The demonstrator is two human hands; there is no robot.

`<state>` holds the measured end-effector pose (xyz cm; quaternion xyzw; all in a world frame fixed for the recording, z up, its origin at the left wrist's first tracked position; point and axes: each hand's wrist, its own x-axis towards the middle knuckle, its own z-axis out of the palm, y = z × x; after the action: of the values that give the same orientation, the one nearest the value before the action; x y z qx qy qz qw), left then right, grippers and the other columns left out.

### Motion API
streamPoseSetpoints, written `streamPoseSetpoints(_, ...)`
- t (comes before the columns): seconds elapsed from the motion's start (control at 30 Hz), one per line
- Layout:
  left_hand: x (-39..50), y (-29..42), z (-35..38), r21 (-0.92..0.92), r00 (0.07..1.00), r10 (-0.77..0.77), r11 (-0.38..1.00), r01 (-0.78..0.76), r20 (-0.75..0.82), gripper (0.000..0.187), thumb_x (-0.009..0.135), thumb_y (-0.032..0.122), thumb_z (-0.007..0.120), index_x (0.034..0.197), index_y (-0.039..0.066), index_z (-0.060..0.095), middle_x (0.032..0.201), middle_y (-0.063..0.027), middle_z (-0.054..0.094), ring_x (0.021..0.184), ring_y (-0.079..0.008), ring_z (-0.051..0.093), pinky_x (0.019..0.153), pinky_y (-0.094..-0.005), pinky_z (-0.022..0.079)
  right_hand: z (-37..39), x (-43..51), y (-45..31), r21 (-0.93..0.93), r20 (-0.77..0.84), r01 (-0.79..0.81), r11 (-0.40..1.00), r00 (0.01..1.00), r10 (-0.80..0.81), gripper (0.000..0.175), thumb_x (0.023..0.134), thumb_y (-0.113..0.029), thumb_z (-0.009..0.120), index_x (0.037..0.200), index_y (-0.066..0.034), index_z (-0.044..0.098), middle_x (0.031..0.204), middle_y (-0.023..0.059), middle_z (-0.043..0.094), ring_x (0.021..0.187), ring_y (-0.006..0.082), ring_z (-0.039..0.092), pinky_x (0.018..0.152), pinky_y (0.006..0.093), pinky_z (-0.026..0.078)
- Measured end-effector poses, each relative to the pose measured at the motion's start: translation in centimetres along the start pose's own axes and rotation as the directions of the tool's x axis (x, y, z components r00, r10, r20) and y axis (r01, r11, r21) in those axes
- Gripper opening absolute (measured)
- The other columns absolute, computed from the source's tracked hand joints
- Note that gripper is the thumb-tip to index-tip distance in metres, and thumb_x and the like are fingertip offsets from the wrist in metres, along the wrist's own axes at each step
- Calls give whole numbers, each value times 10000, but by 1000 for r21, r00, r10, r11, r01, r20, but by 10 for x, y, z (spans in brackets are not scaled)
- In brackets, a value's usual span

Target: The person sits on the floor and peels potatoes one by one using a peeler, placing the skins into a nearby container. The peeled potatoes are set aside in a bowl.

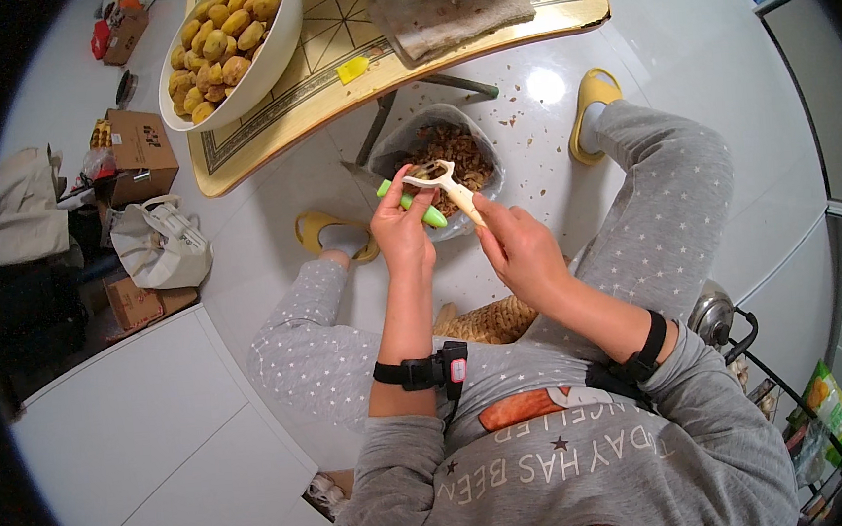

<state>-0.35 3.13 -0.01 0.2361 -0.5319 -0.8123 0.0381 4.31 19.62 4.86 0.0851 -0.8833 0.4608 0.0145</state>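
My left hand [401, 231] grips a tool with a bright green handle [432, 216]; its working end cannot be made out. My right hand [520, 248] holds a cream Y-shaped peeler [464, 199] by its handle. The peeler's head meets the fingertips of my left hand, and a small brownish thing shows there, too unclear to name. Both hands are above a bin lined with a clear plastic bag [498, 183], which holds many brown peel scraps [468, 155]. On the table, a white bowl [278, 66] is heaped with small yellow peeled pieces [215, 45], possibly chestnuts or potatoes.
The low folding table [327, 111] also bears a folded grey-brown cloth [457, 19] and a small yellow plastic piece [352, 69]. Loose scraps [517, 118] dot the tiled floor. A white bag [160, 246] and cardboard box [141, 151] stand left. A kettle [711, 314] is at right.
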Motion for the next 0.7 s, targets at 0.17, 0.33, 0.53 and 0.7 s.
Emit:
streamPoseSetpoints(0.17,-1,3,-3,-5,998,-25,1000,26,63,445,853,-93,666,1287,-28,589,1089,-78,669,885,-131,652,793,-260,548,0,2,3,-29,-15,7,1000,1000,-7,386,893,-154,648,1265,-85,567,743,175,581,640,357,608,564,451,504)
streamPoseSetpoints(0.33,-3,8,-8,113,985,-120,988,106,128,431,881,-68,647,1303,-39,565,1087,-93,666,883,-145,655,798,-271,546,1,3,3,-61,-12,12,998,1000,-13,368,896,-154,645,1249,-78,578,737,177,585,642,358,611,565,447,507)
streamPoseSetpoints(0.53,-11,3,-5,40,977,-132,991,127,166,475,895,-43,644,1354,-29,524,1132,-117,650,879,-173,661,779,-283,556,-7,18,6,150,-33,-156,976,986,162,337,901,-147,640,1222,-54,590,847,193,649,717,359,640,614,434,509)
streamPoseSetpoints(0.7,-6,9,-11,98,986,-90,992,77,140,510,884,-59,651,1374,-12,516,1139,-95,653,856,-125,648,781,-264,549,-8,14,6,232,34,-201,952,980,198,337,898,-148,646,1220,-60,600,860,193,653,735,362,635,631,429,505)
